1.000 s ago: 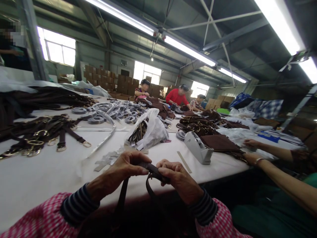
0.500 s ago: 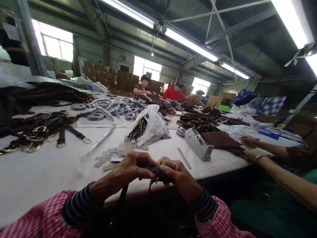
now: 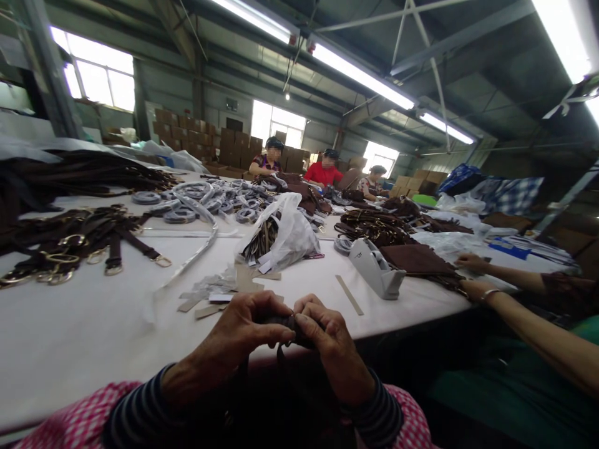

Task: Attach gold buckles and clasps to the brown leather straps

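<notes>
At the table's near edge, my left hand (image 3: pixel 243 327) and my right hand (image 3: pixel 332 340) meet, each pinching the same dark brown strap (image 3: pixel 299 337). Both thumbs press on it from the near side, and the fingers curl over its top. A thin dark strip hangs below the hands into a dark mass over my lap, too shadowed to make out. Just beyond my left hand lie flat beige strips (image 3: pixel 213 310) and small clear plastic pieces (image 3: pixel 210 284). A white plastic bag (image 3: pixel 297 231) of strips stands farther back.
A grey tape dispenser (image 3: pixel 374 268) and a lone beige strip (image 3: pixel 349 294) are at the right. Brown straps with gold buckles (image 3: pixel 65 249) spread at left; wrapped grey rings (image 3: pixel 180 215) lie mid-table. A co-worker's hands (image 3: pixel 475 290) rest by a brown bag (image 3: pixel 416 259) at right.
My hands have shifted slightly left, with the fingers drawn closer together on the strap. Across the table, the people have changed posture a little. The view has turned slightly.
</notes>
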Available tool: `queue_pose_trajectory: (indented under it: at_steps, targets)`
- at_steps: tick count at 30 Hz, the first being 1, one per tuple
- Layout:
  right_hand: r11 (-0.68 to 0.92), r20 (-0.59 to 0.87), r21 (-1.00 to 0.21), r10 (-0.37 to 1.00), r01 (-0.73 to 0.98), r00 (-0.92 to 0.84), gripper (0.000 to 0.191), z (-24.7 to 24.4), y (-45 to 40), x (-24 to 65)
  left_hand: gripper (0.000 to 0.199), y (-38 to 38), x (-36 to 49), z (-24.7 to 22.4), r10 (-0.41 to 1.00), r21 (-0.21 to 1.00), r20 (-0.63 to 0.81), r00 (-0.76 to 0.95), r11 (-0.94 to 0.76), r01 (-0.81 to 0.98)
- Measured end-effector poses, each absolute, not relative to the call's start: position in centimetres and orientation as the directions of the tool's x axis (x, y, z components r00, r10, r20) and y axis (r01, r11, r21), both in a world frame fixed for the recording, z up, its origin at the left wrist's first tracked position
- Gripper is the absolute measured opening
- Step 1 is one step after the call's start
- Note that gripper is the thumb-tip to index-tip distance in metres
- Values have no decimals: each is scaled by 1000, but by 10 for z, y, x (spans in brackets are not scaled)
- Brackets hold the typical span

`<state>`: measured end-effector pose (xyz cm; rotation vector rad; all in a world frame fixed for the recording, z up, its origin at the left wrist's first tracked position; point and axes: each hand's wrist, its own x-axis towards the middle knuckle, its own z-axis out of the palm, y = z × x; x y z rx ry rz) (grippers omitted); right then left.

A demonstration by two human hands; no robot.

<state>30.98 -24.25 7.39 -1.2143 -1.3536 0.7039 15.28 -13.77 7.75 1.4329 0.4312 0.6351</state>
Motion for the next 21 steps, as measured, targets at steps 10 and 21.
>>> queue_pose_trajectory:
  at_steps: [10, 21]
  targets:
    - [299, 370, -862, 923, 410, 106, 29, 70, -236, 305, 24, -145, 150, 60, 672, 984, 58, 738, 88, -158]
    - [245, 292, -936, 941, 253, 172, 32, 59, -248, 298, 30, -144, 145, 55, 633, 967, 5, 774, 194, -165]
